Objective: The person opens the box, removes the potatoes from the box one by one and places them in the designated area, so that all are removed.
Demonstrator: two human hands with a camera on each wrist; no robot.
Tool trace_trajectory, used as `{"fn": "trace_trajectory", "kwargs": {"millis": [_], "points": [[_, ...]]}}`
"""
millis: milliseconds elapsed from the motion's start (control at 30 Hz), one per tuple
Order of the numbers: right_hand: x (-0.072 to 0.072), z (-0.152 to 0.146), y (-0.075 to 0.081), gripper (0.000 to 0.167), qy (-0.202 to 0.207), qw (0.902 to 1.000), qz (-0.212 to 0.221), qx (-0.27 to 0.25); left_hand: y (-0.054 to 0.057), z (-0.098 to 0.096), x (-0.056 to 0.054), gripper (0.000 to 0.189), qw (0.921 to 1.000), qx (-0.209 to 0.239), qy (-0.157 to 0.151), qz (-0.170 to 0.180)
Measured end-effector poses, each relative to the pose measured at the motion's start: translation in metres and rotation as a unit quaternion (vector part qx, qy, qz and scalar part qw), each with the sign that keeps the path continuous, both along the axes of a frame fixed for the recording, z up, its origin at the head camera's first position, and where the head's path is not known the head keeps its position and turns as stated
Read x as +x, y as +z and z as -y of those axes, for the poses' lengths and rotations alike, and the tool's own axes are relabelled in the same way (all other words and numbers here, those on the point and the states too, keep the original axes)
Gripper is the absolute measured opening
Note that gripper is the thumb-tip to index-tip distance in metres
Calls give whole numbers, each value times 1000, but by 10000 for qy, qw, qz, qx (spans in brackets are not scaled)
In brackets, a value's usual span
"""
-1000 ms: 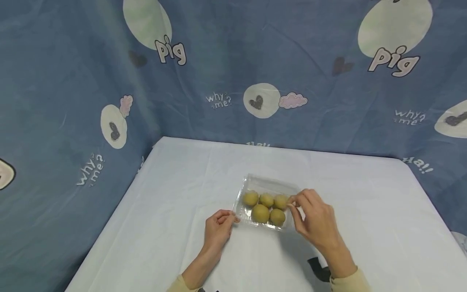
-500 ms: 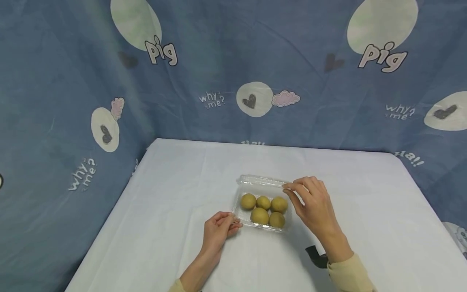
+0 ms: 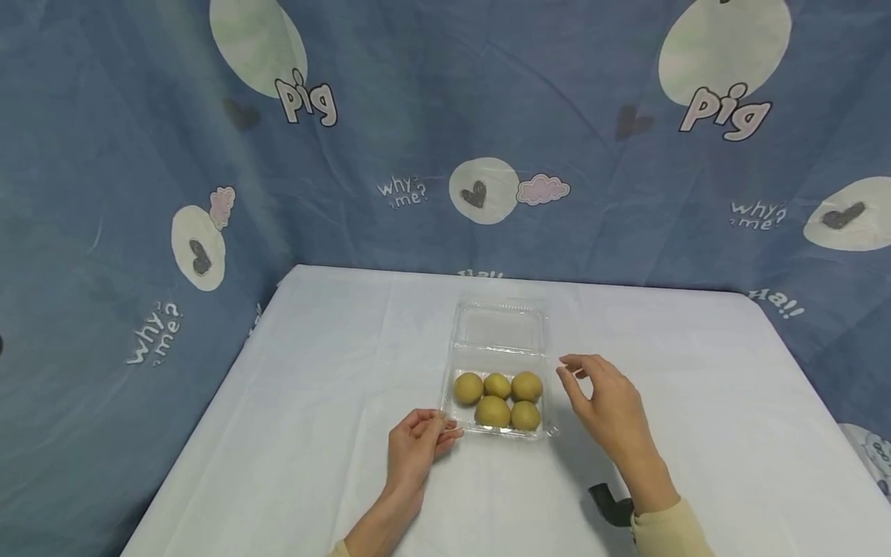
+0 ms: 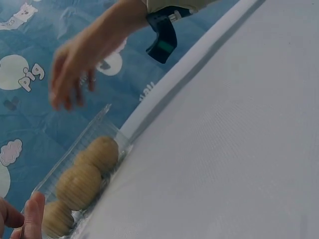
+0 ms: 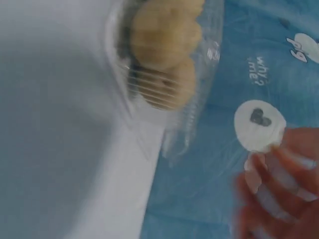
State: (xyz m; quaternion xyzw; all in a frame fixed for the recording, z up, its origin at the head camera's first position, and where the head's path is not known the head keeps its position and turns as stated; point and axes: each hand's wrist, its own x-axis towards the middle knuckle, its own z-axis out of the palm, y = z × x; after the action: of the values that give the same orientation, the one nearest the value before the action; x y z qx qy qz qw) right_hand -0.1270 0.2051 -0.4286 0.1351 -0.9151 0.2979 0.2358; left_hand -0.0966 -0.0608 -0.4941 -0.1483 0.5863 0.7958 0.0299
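Observation:
A clear plastic clamshell box (image 3: 497, 360) lies on the white-covered table, its lid (image 3: 503, 326) folded back toward the far side. Several round yellow-brown balls, like small fruits or potatoes (image 3: 493, 411), sit in its base in two rows. At the near left corner my left hand (image 3: 412, 449) pinches the rim between thumb and fingers; its fingertips (image 4: 33, 214) show at the box edge in the left wrist view. My right hand (image 3: 612, 410) hovers just right of the box, fingers loosely bent and holding nothing. In the right wrist view that hand is blurred.
White cloth (image 3: 348, 348) covers the table around the box. Behind and to the left hangs a blue printed curtain (image 3: 390, 116). A dark band-like device (image 3: 612, 507) juts from the right wrist, beside the sleeve.
The lid has swung up and back to lie flat behind the base. My right hand moved away with it, then let go and drew back to the right. The left hand stays at the corner.

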Motion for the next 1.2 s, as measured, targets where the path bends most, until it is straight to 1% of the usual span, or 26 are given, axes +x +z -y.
{"fn": "trace_trajectory", "kwargs": {"millis": [33, 67, 100, 133, 167, 233, 333, 467, 567, 633, 733, 800, 833, 967, 1100, 1200], "points": [[1, 0, -3, 24, -96, 9984, 564, 13, 0, -1, 0, 16, 10000, 5, 6, 13], [3, -1, -5, 29, -141, 9938, 1105, 14, 0, -1, 1, 16, 10000, 14, 11, 23], [3, -1, -8, 33, -137, 9874, 1573, -27, 0, -1, 1, 16, 10000, 13, 7, 46], [3, -1, -10, 37, -98, 9807, 1950, -82, -1, -2, 1, 16, 10000, 14, -2, 70], [3, -1, -13, 39, -52, 9746, 2237, -131, -1, -2, 1, 16, 10000, 7, -17, 87], [2, -2, -17, 41, 52, 9675, 2518, -215, 0, -1, 0, 16, 9999, 12, -65, 124], [-1, -2, -22, 40, 99, 9662, 2543, -412, 2, 0, 0, 15, 9996, 22, -244, 124], [-2, -2, -26, 39, 69, 9668, 2494, -553, 7, 7, -4, 14, 9975, -107, -676, 189], [-4, -3, -27, 38, 94, 9684, 2431, -550, 11, 14, -11, 20, 9931, -479, -1042, 259], [-4, -3, -27, 38, 80, 9694, 2392, -541, 11, 19, -19, 27, 9890, -904, -1154, 199], [-4, -3, -29, 38, 43, 9709, 2341, -503, 10, 25, -30, 36, 9816, -1563, -1098, 30], [-4, -2, -30, 38, 39, 9724, 2278, -492, 9, 26, -38, 37, 9782, -1823, -989, -79], [-4, -2, -30, 38, 50, 9735, 2233, -495, 8, 26, -42, 37, 9777, -1871, -951, -103], [-4, 0, -30, 37, 155, 9774, 2037, -544, 8, 23, -50, 30, 9785, -1790, -1009, -191], [-4, 1, -30, 38, 250, 9801, 1893, -543, 10, 20, -53, 24, 9803, -1652, -1064, -196], [-5, 2, -30, 40, 297, 9810, 1855, -493, 10, 20, -53, 24, 9810, -1611, -1073, -163]]}}
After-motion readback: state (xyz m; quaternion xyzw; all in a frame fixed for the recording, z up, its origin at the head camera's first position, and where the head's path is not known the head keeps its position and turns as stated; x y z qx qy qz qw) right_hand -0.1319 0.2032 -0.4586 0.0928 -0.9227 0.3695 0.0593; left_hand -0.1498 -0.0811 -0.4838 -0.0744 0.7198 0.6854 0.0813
